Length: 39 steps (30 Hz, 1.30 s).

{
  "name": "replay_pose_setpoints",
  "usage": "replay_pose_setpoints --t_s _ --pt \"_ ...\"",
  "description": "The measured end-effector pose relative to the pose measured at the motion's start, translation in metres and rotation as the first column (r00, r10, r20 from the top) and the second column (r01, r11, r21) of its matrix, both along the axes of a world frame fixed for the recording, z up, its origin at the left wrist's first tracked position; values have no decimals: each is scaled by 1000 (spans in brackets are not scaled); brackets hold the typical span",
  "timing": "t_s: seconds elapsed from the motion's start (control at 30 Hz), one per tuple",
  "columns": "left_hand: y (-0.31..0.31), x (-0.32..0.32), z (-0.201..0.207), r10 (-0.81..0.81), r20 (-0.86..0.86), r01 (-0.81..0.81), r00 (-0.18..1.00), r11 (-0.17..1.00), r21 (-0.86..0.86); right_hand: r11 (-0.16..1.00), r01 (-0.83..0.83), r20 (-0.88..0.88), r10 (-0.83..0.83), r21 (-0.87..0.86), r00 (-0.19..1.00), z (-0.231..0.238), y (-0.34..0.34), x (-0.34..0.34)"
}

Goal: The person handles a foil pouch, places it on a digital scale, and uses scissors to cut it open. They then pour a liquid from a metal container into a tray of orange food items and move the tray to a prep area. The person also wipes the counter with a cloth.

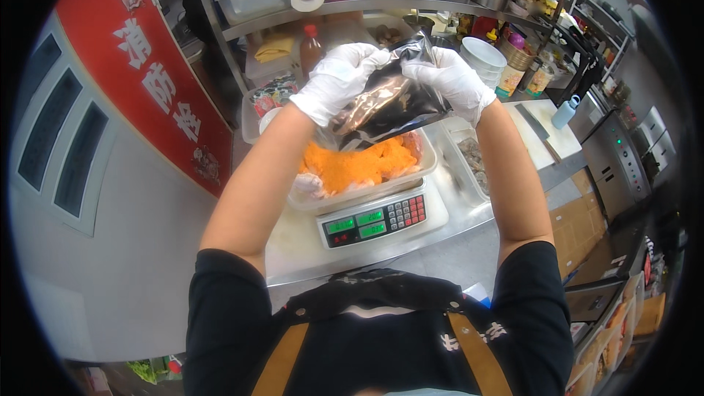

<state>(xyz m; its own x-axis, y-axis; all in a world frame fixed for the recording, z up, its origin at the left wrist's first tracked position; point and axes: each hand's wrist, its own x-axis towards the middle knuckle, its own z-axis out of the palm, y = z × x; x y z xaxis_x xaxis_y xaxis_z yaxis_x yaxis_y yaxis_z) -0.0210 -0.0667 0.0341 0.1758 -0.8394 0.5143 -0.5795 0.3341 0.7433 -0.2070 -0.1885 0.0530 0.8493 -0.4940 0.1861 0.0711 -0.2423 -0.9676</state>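
Both my hands wear white gloves and are raised over a clear plastic tub (323,202). My left hand (342,79) grips one side of a shiny silver foil bag (381,103). The upper right edge of that bag is pinched in my right hand (453,82). Inside the tub, orange powder (352,165) covers pale pieces that look like raw meat. The tub stands on a digital scale (374,218) with green displays and a keypad. Whether the bag still holds anything cannot be seen.
A second clear tub (477,185) sits right of the scale. Beyond it, a knife (533,122) lies on a white cutting board (554,148) near a blue bottle (565,111). A sauce bottle with a red cap (311,51) stands behind my left hand, under a metal shelf (279,20).
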Motion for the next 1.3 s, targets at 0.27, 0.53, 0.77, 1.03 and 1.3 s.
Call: replay_pose_setpoints --t_s 0.27,0.53,0.77,1.03,1.3 --pt "-16 -21 11 47 180 -90 983 966 242 990 -112 76 106 86 991 -11 -24 -23" --pt "-43 -36 9 156 415 -202 896 977 69 920 -282 191 235 271 953 -61 -48 -45" --pt "-48 -112 -25 265 778 -349 570 935 -63 798 -373 368 205 474 907 -70 -37 -41" --pt "-20 -56 -58 329 800 -661 502 743 109 875 -154 174 81 459 981 -67 -58 -47" --pt "16 -30 -45 685 454 -755 570 655 -41 893 -136 351 -27 430 936 -70 -76 -53"
